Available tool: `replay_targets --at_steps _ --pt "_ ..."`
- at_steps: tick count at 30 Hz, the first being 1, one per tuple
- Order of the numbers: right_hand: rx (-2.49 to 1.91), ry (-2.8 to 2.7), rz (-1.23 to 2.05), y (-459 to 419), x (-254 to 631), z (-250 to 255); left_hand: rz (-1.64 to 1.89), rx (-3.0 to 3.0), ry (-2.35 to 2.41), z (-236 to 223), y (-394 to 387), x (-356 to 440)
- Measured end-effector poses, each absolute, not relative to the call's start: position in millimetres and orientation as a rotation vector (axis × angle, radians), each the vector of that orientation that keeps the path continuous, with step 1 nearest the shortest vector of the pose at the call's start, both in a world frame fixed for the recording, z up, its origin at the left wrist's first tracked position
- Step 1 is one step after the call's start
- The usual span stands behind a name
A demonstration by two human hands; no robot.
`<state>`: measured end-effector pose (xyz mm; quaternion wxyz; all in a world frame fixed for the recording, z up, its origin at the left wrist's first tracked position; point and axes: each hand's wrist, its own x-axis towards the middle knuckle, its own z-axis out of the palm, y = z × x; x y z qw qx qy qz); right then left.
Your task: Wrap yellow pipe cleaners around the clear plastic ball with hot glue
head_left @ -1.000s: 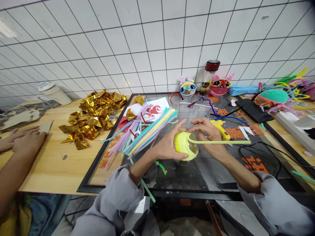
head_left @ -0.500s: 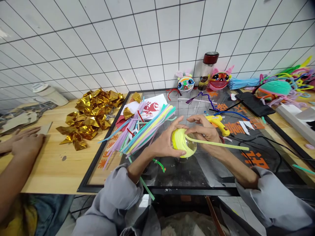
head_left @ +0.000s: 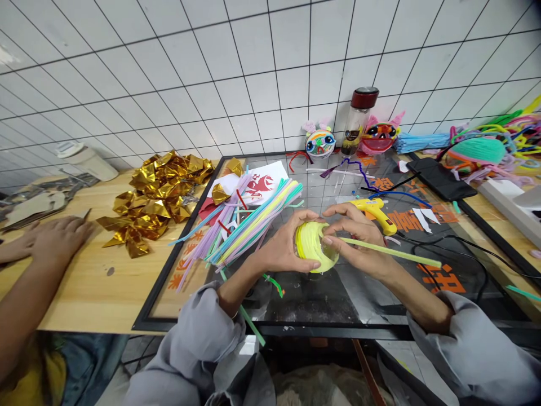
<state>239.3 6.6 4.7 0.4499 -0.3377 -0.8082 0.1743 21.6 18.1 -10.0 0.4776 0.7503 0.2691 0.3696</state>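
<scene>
My left hand (head_left: 282,246) is curled around a clear round ball (head_left: 313,246) wrapped in yellow pipe cleaner, thumb low on its front and fingers over the top. At the ball's right side, my right hand (head_left: 358,235) pinches a pale yellow pipe cleaner (head_left: 399,253) between thumb and fingers. Its loose straight end sticks out to the right beyond the hand. Just behind my right hand lies a yellow hot glue gun (head_left: 376,213). A bundle of pastel pipe cleaners (head_left: 257,225) rests left of the ball.
Gold foil pieces (head_left: 156,194) are heaped on the left. Another person's hand (head_left: 59,239) rests at the far left. Against the wall stand a bottle (head_left: 355,127) and two decorated animal faces. A black phone (head_left: 442,177) and cables (head_left: 460,242) lie on the right.
My right thumb and fingers have closed in on the pipe cleaner beside the ball, and its loose end has swung slightly right and down. My left hand keeps its hold.
</scene>
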Motion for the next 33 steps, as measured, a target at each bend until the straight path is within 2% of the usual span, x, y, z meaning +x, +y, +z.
replay_targets --at_steps 23,33 --pt "-0.75 -2.085 0.472 10 243 7 0.808 2.003 0.785 2 18 20" --pt "-0.753 -2.028 0.566 10 240 6 0.871 2.057 0.638 -6 23 19"
